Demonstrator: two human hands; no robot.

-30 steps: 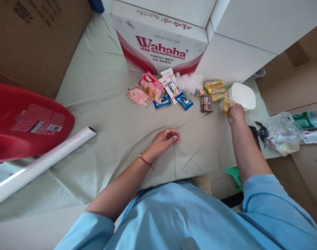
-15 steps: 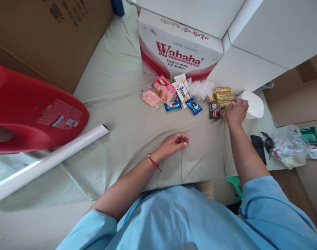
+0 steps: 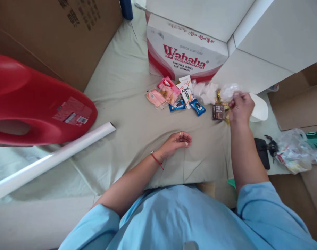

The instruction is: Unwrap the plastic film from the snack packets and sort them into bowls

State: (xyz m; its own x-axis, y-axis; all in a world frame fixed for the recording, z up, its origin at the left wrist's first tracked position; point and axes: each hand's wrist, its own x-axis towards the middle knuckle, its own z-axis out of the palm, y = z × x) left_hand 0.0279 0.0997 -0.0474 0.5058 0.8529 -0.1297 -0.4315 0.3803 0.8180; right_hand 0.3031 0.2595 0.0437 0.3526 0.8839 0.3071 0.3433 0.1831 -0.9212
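Note:
My right hand [image 3: 241, 106] is closed in a pinch on a clear crumpled plastic bag [image 3: 229, 93], which covers part of the yellow snack packets. Just below it lies a brown cocoa packet [image 3: 218, 111]. A white bowl-like container [image 3: 259, 108] is partly hidden behind this hand. My left hand [image 3: 176, 143] rests on the cloth with its fingers loosely curled, a gap by the thumb and nothing held. Beyond it are pink snack packets [image 3: 167, 89], a white snack packet [image 3: 185, 92], blue wrapped packets [image 3: 198, 107] and more crumpled clear plastic [image 3: 208, 93].
Behind the snacks stands a Wahaba-style water carton [image 3: 186, 52] against white cabinets [image 3: 262, 59]. On the left are a red plastic jug [image 3: 43, 104], a white roll [image 3: 69, 149] and a cardboard box [image 3: 56, 41]. Keys [image 3: 272, 147] and a plastic bag [image 3: 295, 152] lie right.
My right hand has lifted slightly and now has clear plastic in its fingers, spread over the yellow packets. My left hand stays in place on the cloth. The view has shifted a little.

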